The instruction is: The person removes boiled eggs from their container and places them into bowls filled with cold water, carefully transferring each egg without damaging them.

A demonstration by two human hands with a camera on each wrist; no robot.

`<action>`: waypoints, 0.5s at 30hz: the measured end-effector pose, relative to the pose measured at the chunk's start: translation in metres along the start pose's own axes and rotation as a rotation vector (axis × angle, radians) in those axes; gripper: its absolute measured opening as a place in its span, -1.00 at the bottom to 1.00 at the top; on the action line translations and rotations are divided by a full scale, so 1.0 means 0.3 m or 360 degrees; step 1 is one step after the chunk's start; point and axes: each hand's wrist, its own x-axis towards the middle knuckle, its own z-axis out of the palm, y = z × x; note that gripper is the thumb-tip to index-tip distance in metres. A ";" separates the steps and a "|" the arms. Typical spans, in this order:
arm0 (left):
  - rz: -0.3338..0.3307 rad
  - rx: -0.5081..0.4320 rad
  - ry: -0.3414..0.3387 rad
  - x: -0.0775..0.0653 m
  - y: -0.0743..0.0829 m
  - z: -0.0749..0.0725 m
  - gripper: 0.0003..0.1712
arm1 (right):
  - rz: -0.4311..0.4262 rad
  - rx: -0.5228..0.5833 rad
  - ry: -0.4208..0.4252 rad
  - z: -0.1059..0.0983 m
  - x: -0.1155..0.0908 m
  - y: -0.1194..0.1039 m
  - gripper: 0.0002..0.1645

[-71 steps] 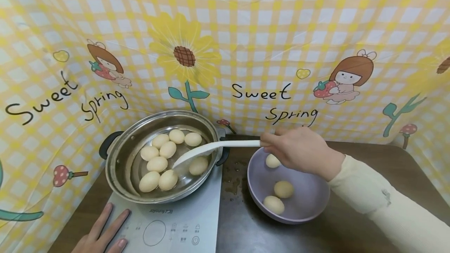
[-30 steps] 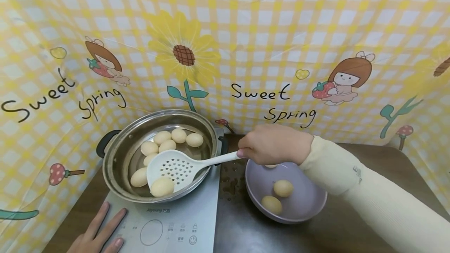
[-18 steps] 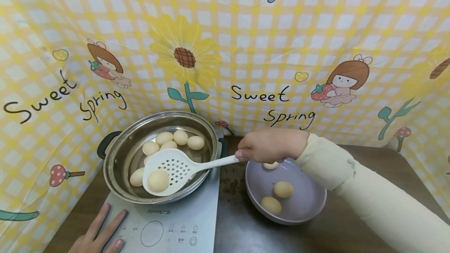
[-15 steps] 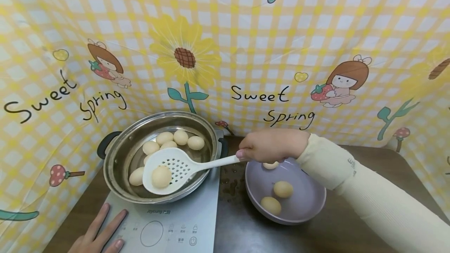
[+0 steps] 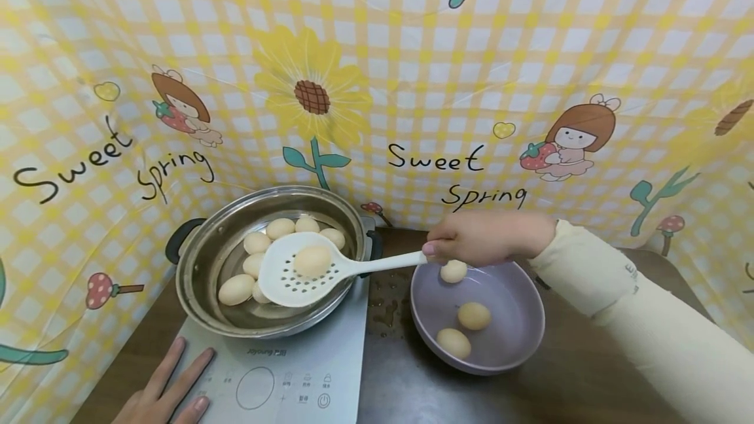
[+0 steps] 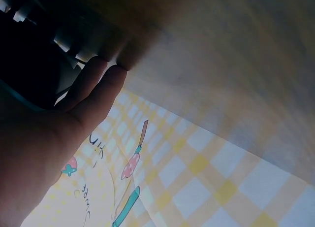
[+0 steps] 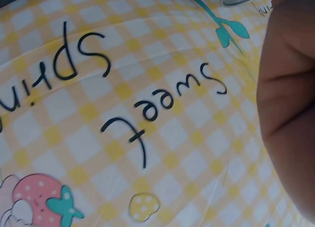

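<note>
My right hand [image 5: 491,237] grips the handle of a white slotted spoon [image 5: 294,290] in the head view. One pale egg [image 5: 313,260] lies in its bowl, held over the steel pot [image 5: 194,300]. Several more eggs [image 5: 235,290] sit in water in the pot, some partly covered by the spoon. Below my right hand stands a purple bowl [image 5: 512,326] with three eggs [image 5: 474,316] in it. My left hand [image 5: 161,394] rests with straight fingers on the left front of the white induction cooker [image 5: 312,358]. The right wrist view shows only part of the right hand [image 7: 290,104].
The pot has black side handles [image 5: 182,241], the right one partly behind the spoon. Water drops [image 5: 385,313] lie on the dark table [image 5: 389,385] between cooker and bowl. A yellow checked cloth [image 5: 412,84] hangs close behind and to the left.
My right hand turned the slotted spoon and scooped up an egg. The spoon with the egg has since risen and shifted right. My left hand has stayed on the cooker.
</note>
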 end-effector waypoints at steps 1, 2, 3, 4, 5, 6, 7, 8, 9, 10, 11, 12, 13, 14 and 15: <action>-0.0013 -0.0015 -0.0010 0.000 0.000 -0.001 -0.15 | -0.0007 -0.0013 0.0007 -0.002 -0.009 0.007 -0.60; -0.0025 -0.0025 -0.0021 0.001 0.002 -0.001 -0.17 | -0.0022 -0.0030 0.0023 -0.005 -0.019 0.014 -0.61; -0.0033 -0.0030 -0.0026 0.002 0.003 -0.001 -0.18 | -0.0039 -0.0044 0.0035 -0.008 -0.028 0.021 -0.62; -0.0042 -0.0037 -0.0033 0.004 0.006 -0.003 -0.19 | -0.0064 -0.0058 0.0045 -0.010 -0.037 0.029 -0.62; -0.0051 -0.0044 -0.0039 0.005 0.007 -0.003 -0.20 | -0.0092 -0.0073 0.0066 -0.012 -0.046 0.037 -0.61; -0.0059 -0.0050 -0.0048 0.006 0.008 -0.004 -0.21 | -0.0111 -0.0067 0.0081 -0.012 -0.056 0.045 -0.61; -0.0064 -0.0054 -0.0054 0.007 0.009 -0.005 -0.21 | -0.0124 -0.0058 0.0093 -0.013 -0.066 0.051 -0.61; -0.0064 -0.0055 -0.0054 0.007 0.009 -0.006 -0.21 | -0.0127 -0.0037 0.0100 -0.014 -0.078 0.057 -0.62; -0.0063 -0.0061 -0.0056 0.007 0.010 -0.007 -0.22 | -0.0130 -0.0014 0.0107 -0.015 -0.091 0.061 -0.62; -0.0065 -0.0064 -0.0057 0.007 0.010 -0.007 -0.21 | -0.0128 0.0012 0.0114 -0.017 -0.105 0.066 -0.62; -0.0067 -0.0068 -0.0059 0.007 0.010 -0.008 -0.21 | -0.0105 0.0044 0.0122 -0.018 -0.119 0.071 -0.64; -0.0069 -0.0070 -0.0058 0.006 0.011 -0.009 -0.21 | -0.0081 0.0072 0.0126 -0.020 -0.134 0.076 -0.65; -0.0068 -0.0072 -0.0054 0.006 0.011 -0.009 -0.21 | -0.0059 0.0089 0.0130 -0.021 -0.149 0.081 -0.66; -0.0067 -0.0073 -0.0050 0.005 0.011 -0.009 -0.21 | -0.0036 0.0107 0.0134 -0.023 -0.163 0.088 -0.67; -0.0066 -0.0073 -0.0045 0.005 0.011 -0.009 -0.21 | -0.0013 0.0120 0.0141 -0.023 -0.179 0.095 -0.68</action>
